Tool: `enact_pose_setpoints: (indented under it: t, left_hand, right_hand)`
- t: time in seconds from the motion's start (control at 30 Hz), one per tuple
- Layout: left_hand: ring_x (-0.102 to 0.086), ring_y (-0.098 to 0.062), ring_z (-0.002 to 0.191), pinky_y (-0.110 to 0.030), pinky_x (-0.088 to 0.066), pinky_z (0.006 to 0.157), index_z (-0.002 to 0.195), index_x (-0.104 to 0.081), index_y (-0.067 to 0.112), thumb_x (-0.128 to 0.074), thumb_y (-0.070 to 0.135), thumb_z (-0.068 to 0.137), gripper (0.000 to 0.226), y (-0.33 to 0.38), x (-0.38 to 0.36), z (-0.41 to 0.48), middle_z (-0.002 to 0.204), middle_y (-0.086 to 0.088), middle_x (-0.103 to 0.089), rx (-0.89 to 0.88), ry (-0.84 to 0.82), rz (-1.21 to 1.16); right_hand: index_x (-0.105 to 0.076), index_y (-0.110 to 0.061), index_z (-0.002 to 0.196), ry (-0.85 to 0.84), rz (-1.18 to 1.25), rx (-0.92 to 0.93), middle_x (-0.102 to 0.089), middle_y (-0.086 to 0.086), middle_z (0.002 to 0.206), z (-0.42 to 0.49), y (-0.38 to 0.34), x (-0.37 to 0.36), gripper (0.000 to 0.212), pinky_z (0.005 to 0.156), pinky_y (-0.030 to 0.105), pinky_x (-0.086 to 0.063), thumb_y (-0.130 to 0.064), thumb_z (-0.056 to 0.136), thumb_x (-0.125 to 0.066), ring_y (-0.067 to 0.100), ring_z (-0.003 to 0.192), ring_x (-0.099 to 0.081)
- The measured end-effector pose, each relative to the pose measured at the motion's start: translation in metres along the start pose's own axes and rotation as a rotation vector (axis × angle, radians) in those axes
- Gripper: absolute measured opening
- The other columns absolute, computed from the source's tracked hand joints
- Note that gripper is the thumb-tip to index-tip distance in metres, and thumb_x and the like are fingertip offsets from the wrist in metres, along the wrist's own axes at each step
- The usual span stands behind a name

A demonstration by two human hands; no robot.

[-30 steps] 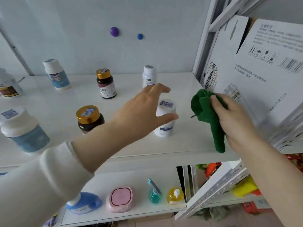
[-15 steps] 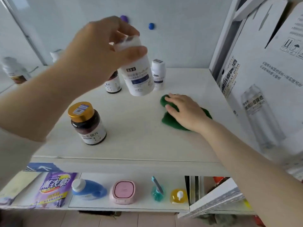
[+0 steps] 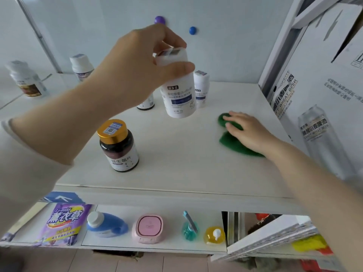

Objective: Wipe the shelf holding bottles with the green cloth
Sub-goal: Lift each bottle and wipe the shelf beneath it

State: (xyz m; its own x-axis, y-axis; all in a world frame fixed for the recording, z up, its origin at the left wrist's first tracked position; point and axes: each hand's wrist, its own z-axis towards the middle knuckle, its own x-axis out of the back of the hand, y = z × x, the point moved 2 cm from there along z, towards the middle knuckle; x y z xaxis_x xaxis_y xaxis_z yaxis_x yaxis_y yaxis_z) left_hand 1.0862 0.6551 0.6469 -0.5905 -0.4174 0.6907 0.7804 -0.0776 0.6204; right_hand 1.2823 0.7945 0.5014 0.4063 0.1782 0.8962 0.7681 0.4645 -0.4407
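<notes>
Landmark: the gold-capped bottle (image 3: 117, 146), standing toward the front of the shelf (image 3: 186, 169); every place below is told from it.
Left hand: the left hand (image 3: 133, 71) grips a white bottle (image 3: 179, 95) by its cap and neck. The bottle is lifted clear of the board, above and to the right of the gold-capped bottle.
Right hand: the right hand (image 3: 247, 132) lies flat, its fingers spread and pressing the green cloth (image 3: 228, 142) down, well to the right of the gold-capped bottle.
Cloth: bunched under the palm and touching the shelf, with green showing at the fingertips and along the hand's left side.
Step in hand: probably wiping the patch freed by the lifted bottle.
Doing it well: sweep the cloth left toward the gold-capped bottle with even pressure. Cover the bare spot and stop short of nudging that bottle. Hold the white bottle high and upright meanwhile.
Behind: a second white bottle (image 3: 201, 89) stands behind and to the right of the gold-capped bottle.
Hidden: a dark bottle (image 3: 146, 104) behind the gold-capped bottle is mostly covered by the left hand. The cloth's right edge is lost under the wrist. Bottles far to the left are blurred. Whether the board is dirty cannot be told.
</notes>
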Motion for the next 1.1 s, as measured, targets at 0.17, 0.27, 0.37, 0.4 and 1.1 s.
enact_pose_setpoints:
  t: [0.17, 0.27, 0.37, 0.4, 1.1]
  left_hand:
    - [-0.063, -0.017, 0.095, -0.030, -0.053, 0.078, 0.105, -0.056, 0.034, -0.062, 0.041, 0.080, 0.027, 0.001, -0.003, -0.004, 0.112, 0.009, -0.062, -0.015, -0.032, -0.020]
    - [-0.064, -0.020, 0.096, -0.031, -0.055, 0.073, 0.107, -0.056, 0.033, -0.061, 0.042, 0.080, 0.029, 0.005, -0.012, -0.005, 0.114, 0.010, -0.061, 0.004, -0.064, -0.027]
    - [-0.060, -0.011, 0.096, -0.003, -0.039, 0.060, 0.110, -0.058, 0.032, -0.062, 0.041, 0.080, 0.032, 0.009, -0.023, -0.006, 0.110, 0.012, -0.060, 0.002, -0.099, -0.034]
    - [-0.059, -0.010, 0.095, -0.002, -0.038, 0.059, 0.110, -0.058, 0.032, -0.063, 0.041, 0.079, 0.032, 0.010, -0.025, -0.007, 0.109, 0.012, -0.059, 0.001, -0.106, -0.039]
    - [-0.062, -0.011, 0.090, -0.033, -0.045, 0.073, 0.103, -0.056, 0.038, -0.060, 0.046, 0.080, 0.024, 0.031, -0.035, -0.011, 0.108, 0.015, -0.061, 0.020, -0.119, -0.036]
  right_hand:
    - [-0.052, -0.023, 0.129, -0.058, 0.019, 0.393, -0.040, -0.005, 0.146, -0.052, -0.085, -0.036, 0.040, 0.108, 0.016, -0.011, -0.035, 0.091, -0.050, 0.013, 0.136, -0.032]
    - [-0.055, -0.031, 0.124, -0.032, 0.000, 0.499, -0.045, -0.015, 0.141, -0.111, -0.109, -0.046, 0.042, 0.108, 0.019, -0.011, -0.043, 0.089, -0.036, 0.005, 0.133, -0.036]
    - [-0.055, -0.035, 0.122, 0.070, -0.062, 0.430, -0.046, -0.019, 0.138, -0.130, -0.080, -0.032, 0.044, 0.106, 0.022, -0.017, -0.046, 0.088, -0.029, 0.000, 0.130, -0.036]
    - [-0.051, -0.036, 0.125, 0.091, -0.072, 0.348, -0.040, -0.021, 0.141, -0.128, -0.061, -0.023, 0.048, 0.107, 0.022, -0.014, -0.049, 0.088, -0.024, -0.003, 0.132, -0.029]
    - [-0.045, -0.028, 0.133, 0.064, 0.001, 0.218, -0.032, -0.008, 0.150, -0.099, -0.020, -0.002, 0.040, 0.107, 0.015, -0.008, -0.037, 0.095, -0.036, 0.011, 0.138, -0.025]
